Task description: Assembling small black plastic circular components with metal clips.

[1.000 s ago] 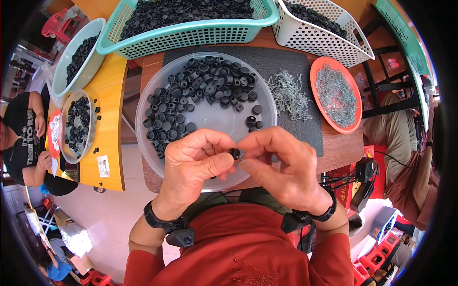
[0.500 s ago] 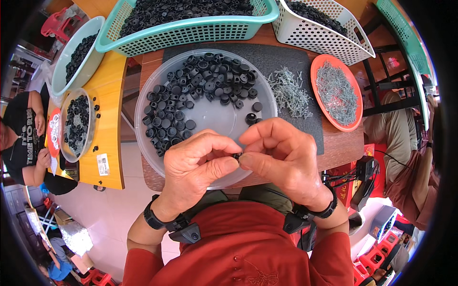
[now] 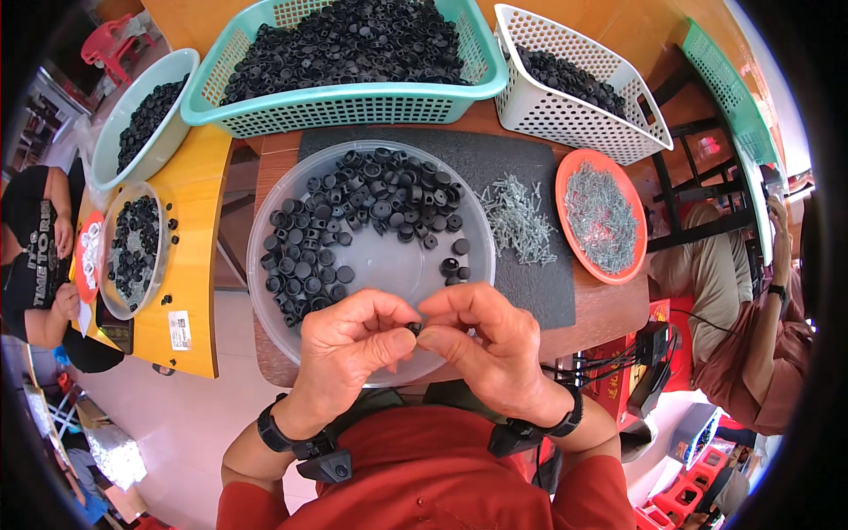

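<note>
Over the near edge of a clear round plastic tub (image 3: pixel 389 261), the fingertips of both hands meet at a small black plastic part (image 3: pixel 413 328). My left hand (image 3: pixel 353 346) pinches it between thumb and index finger. My right hand (image 3: pixel 490 346) has thumb and fingers pressed together against its other side. Fingers cover most of the part, so its exact shape is hidden. Inside the tub, many black round caps (image 3: pixel 305 269) are heaped along the left and far sides. A few caps (image 3: pixel 455 269) lie apart, just beyond my right hand.
Right of the tub, loose silvery screws (image 3: pixel 519 221) lie on a dark mat (image 3: pixel 552 291), beside an orange plate (image 3: pixel 641 216) of screws. A teal basket (image 3: pixel 344 99) and a white basket (image 3: pixel 574 131) stand behind. Another person (image 3: pixel 40 238) sits at the yellow table (image 3: pixel 190 291).
The surroundings have shifted lower in the picture as the head view tilted up. Both hands stay joined at the fingertips, and the small black part between them shows a little more.
</note>
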`<state>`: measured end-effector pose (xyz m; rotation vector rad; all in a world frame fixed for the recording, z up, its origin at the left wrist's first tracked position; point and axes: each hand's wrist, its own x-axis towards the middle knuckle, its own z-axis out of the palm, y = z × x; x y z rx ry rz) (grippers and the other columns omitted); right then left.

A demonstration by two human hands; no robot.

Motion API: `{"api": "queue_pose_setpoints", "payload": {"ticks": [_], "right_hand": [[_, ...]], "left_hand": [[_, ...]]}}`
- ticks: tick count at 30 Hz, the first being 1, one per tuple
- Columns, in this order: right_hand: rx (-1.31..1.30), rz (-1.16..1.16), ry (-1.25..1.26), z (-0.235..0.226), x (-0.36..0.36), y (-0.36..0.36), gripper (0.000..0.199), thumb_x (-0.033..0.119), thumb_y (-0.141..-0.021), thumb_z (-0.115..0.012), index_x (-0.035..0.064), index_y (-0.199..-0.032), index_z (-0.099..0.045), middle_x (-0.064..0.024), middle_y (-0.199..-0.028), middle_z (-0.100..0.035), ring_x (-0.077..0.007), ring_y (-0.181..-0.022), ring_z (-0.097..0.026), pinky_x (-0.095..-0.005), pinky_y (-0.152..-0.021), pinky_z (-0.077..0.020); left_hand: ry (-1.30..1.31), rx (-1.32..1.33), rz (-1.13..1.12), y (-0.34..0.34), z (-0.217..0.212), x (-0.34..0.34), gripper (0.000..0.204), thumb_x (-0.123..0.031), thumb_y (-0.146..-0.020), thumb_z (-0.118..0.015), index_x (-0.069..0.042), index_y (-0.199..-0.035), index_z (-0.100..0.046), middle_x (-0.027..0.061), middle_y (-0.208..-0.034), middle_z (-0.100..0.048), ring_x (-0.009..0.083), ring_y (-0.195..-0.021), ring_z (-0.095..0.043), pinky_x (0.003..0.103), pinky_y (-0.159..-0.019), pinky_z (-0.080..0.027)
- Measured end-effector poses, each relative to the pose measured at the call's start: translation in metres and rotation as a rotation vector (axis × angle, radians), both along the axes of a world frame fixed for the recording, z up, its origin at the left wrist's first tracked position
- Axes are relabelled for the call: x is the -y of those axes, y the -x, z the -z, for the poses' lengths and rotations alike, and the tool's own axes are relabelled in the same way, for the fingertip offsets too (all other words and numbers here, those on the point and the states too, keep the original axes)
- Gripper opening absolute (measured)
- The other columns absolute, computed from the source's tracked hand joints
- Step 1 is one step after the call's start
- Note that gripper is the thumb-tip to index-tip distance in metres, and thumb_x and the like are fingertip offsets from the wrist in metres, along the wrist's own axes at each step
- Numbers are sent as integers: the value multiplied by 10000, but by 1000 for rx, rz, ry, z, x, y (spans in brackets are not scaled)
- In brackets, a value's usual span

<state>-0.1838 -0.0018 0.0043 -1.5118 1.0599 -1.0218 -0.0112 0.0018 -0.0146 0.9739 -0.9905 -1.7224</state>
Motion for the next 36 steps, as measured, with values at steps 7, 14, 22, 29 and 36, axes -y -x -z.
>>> {"api": "queue_pose_setpoints", "payload": {"ticks": [7, 14, 22, 29, 36], "right_hand": [[-294, 196, 225, -8, 28, 22, 109, 14, -764, -682, 2, -858, -627, -109, -757, -614, -190, -662, -597, -295, -587, -467], [-809, 77, 755, 6, 70, 35, 142, -12, -627, -647, 21, -758, -601, -91, -739, -541, -264, -716, -530, -364, -613, -437], [-1201, -373, 853, -1, 80, 23, 62, 66, -616, -600, 53, -663, -562, -81, -740, -527, -244, -771, -496, -328, -672, -405], [-1062, -307, 819, 8, 81, 23, 118, 25, -624, -608, 11, -732, -561, -95, -738, -523, -260, -758, -501, -346, -662, -419], [-319, -147, 270, -6, 47, 11, 200, -17, -699, -661, 5, -882, -585, -98, -789, -566, -231, -681, -550, -330, -591, -455]], "left_hand": [[-100, -57, -76, -5, -6, 8, 146, -66, -835, -654, 23, -939, -603, 71, -778, -622, 96, -602, -566, 203, -549, -448], [-83, -89, -118, -7, -6, 11, 160, -75, -826, -667, 33, -922, -599, 96, -778, -626, 101, -600, -560, 201, -539, -444], [-86, -73, -142, -10, -5, 12, 243, -127, -781, -712, 32, -912, -583, 113, -762, -620, 140, -589, -567, 225, -504, -442], [-78, -100, -127, -11, -5, 12, 171, -88, -827, -670, 29, -929, -600, 95, -777, -626, 103, -613, -568, 197, -531, -445], [-62, -147, -173, -10, -6, 12, 169, -71, -836, -657, 30, -953, -590, 100, -804, -631, 111, -633, -579, 206, -562, -460]]}}
